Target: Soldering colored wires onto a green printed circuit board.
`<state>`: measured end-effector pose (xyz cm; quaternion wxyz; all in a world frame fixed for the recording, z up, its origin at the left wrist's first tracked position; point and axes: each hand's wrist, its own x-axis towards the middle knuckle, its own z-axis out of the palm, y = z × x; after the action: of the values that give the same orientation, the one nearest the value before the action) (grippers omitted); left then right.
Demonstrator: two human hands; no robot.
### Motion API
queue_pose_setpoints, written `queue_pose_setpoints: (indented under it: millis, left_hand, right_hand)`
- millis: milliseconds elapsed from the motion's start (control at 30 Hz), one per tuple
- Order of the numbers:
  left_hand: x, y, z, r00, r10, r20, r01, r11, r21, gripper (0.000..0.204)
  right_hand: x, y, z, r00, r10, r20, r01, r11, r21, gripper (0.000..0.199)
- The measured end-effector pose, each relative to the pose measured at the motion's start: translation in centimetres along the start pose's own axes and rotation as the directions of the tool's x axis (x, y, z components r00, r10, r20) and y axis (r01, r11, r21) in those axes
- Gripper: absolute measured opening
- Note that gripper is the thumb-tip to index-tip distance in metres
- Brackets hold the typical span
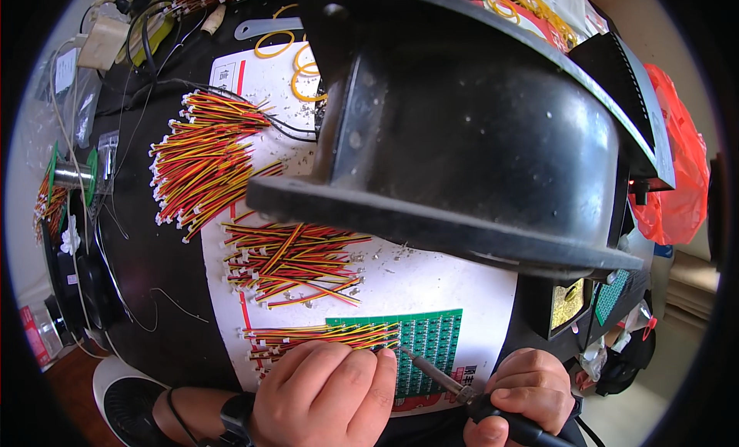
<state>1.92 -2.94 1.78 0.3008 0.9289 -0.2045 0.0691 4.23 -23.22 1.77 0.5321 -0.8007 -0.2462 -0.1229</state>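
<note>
Two hands near bottom edge. Left hand presses flat on wire bundle at left edge of green circuit board. Right hand curled tight around soldering iron, tip on board. Big black hood sits far. More wire piles far left.

Your left hand lies near you, back upward, its fingers curled and pointing far and to the right, pressed down with the fingertips bunched together. Your left forearm comes in from the lower left, a dark band around its wrist. Your right hand sits just to the right of it, close but apart, closed in a fist-like grip with the knuckles up and the thumb side turned toward your left hand.
</note>
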Motion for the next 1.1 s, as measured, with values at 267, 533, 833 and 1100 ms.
queue_pose_setpoints:
  millis: [267,533,833,1100]
  left_hand:
    - [-0.3,-0.1,-0.1,0.999,-0.025,0.02,0.025,0.999,0.021,0.016]
    - [-0.2,-0.1,-0.2,1.0,-0.028,0.006,0.028,0.999,0.04,0.015]
    - [-0.3,0.0,-0.1,1.0,-0.024,0.016,0.023,0.998,0.054,0.015]
    - [-0.5,0.3,-0.1,1.0,-0.005,0.011,0.004,0.998,0.065,0.016]
  right_hand:
    - [0.7,-0.1,0.4,0.998,0.0,0.059,-0.002,0.999,0.034,0.022]
    - [0.4,0.5,0.6,0.999,-0.038,-0.032,0.042,0.991,0.124,0.022]
    - [0.8,0.3,0.1,0.995,-0.023,0.096,0.017,0.998,0.066,0.02]
    - [-0.2,0.4,0.7,0.993,-0.076,-0.091,0.085,0.99,0.109,0.023]
